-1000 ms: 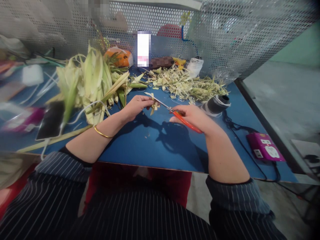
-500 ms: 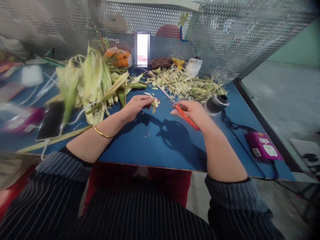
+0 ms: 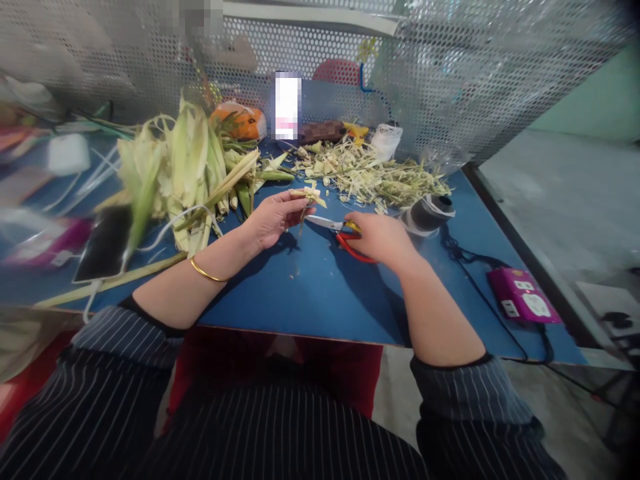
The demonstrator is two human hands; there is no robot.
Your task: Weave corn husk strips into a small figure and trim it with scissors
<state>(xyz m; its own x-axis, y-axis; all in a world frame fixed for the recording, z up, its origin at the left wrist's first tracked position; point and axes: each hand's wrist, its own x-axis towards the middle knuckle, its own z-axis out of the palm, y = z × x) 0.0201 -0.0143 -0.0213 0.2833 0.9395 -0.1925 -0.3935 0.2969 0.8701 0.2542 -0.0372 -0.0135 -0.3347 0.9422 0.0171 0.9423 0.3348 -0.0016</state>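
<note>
Between the thumb and fingers of my left hand (image 3: 274,219) is a small piece of folded corn husk (image 3: 314,194), with a thin strand hanging below it. My right hand (image 3: 383,239) grips red-handled scissors (image 3: 327,223); their blades point left, with the tips close to the hanging strand under the left fingers. Whether the blades touch the strand I cannot tell. Beyond both hands lies a heap of husk scraps (image 3: 360,170). Left of my left hand is a pile of long, pale green corn husks (image 3: 187,153).
A spool of black thread (image 3: 429,212) stands right of my right hand. Farther right sits a purple power socket box (image 3: 523,295) with black cables. A dark phone (image 3: 103,243) with a white cable lies at left. A lit screen (image 3: 288,107) stands before the perforated panel (image 3: 320,47).
My left hand has turned, raising the husk piece slightly. The scissors have swung from pointing up and away to pointing left, and their tips have come close to my left hand.
</note>
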